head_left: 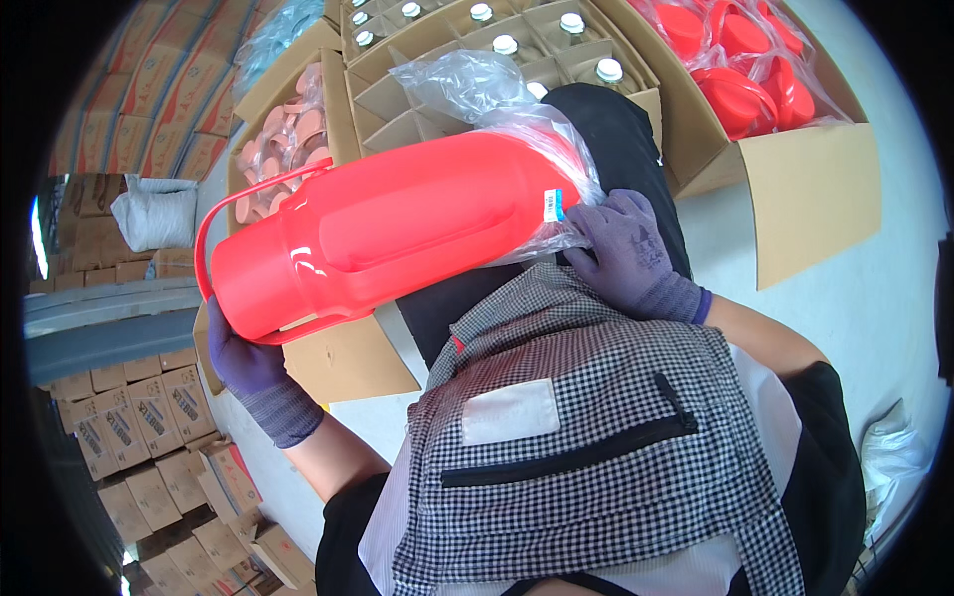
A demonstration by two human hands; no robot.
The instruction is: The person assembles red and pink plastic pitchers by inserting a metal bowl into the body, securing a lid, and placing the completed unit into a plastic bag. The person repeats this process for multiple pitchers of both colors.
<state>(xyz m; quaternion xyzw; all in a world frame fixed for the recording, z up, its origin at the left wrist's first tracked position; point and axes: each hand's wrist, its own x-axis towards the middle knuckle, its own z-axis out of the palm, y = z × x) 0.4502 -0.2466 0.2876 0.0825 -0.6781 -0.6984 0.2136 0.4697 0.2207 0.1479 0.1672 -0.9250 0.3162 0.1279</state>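
Note:
A large red thermos flask (417, 214) lies tilted across my lap, its capped end to the left and its base to the right. My left hand (241, 353), in a purple glove, grips the cap end by the carrying handle; part of its fingers is hidden behind the flask. At the base, my gloved right hand (626, 243) has its fingers closed on a clear plastic bag (556, 243) that wraps the lower end. A small white and blue sticker (554, 206) shows on the flask near that hand.
Ahead stands a divided carton (397, 74) holding several white-capped bottles (505, 45). Pink parts fill a box (338, 109) at left, red parts (735, 94) another at right, its flap (810, 204) hanging out. Stacked cartons (149, 417) stand farther left.

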